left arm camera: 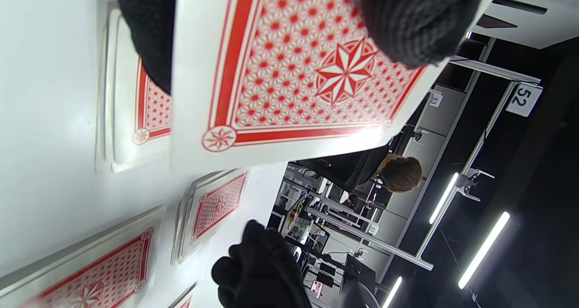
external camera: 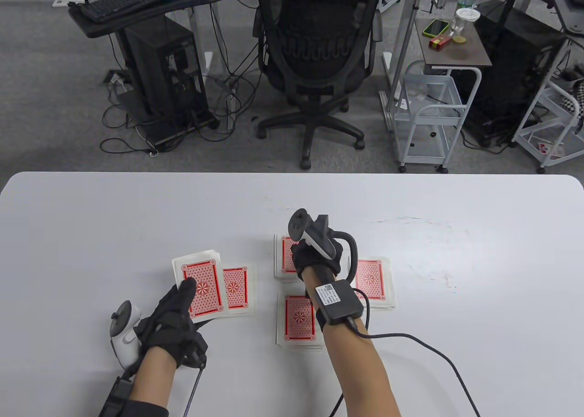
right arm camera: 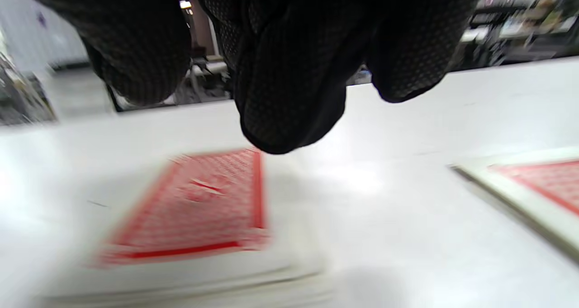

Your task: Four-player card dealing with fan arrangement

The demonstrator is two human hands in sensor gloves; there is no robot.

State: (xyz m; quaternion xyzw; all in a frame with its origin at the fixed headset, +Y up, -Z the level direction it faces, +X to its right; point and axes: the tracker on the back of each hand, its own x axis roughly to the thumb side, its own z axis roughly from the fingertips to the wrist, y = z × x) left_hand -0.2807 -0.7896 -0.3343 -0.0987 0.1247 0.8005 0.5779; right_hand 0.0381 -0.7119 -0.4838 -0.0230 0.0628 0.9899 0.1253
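White table (external camera: 91, 216) in an office. Left hand (external camera: 175, 319) holds the deck (external camera: 200, 287) above the left pile (external camera: 238, 291). Right hand (external camera: 317, 252), grip unclear, hovers over the far pile (external camera: 284, 259); two more piles lie nearby. Risk: a sliding card skews that pile.

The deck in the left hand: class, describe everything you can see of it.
The deck is a stack of red-backed playing cards with white borders and a star medallion in the middle of the patterned back. The left hand grips it face down, thumb lying across the top card, with the layered white edges showing at the far end. It is held over the white table and overlaps a dealt pile beside it. Whether it touches that pile cannot be told.
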